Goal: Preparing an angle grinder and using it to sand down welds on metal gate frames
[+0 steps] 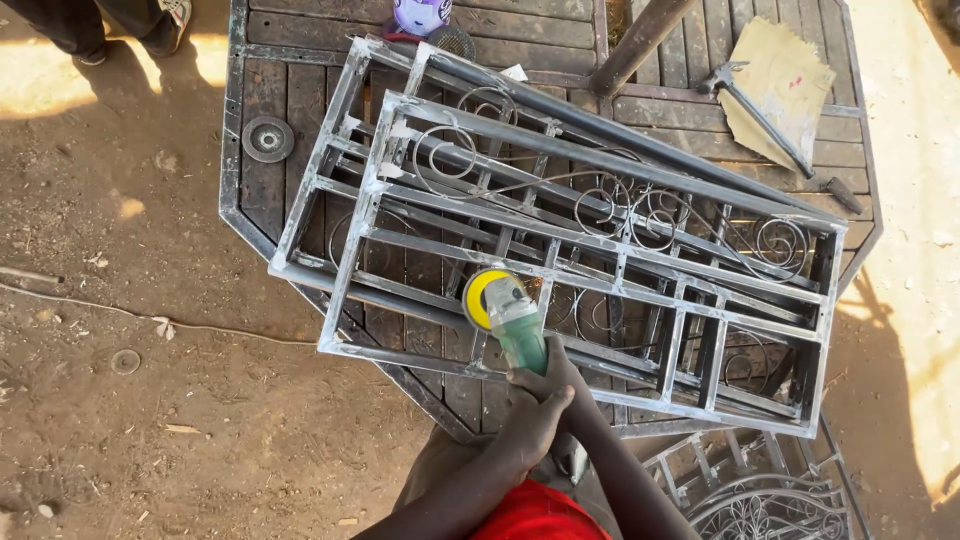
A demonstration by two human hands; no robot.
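Note:
Both my hands grip a green angle grinder [517,322] with a yellow guard at its head. My left hand [533,428] wraps the rear of the body and my right hand [561,378] sits just ahead of it. The grinder's head rests against a bar of a grey steel window grille [357,225] with scroll ornaments. That grille lies on a second, similar frame [310,180], and both rest on the table. White patches mark several joints at the left end of the frames.
The wooden table with a metal rim [235,150] carries a loose grinding disc [268,138], a hammer [780,130] on a brown sheet [790,70], a pipe [640,40] and a purple object [420,15]. Another person's shoes [165,25] stand top left. An ornate grille [770,500] lies bottom right.

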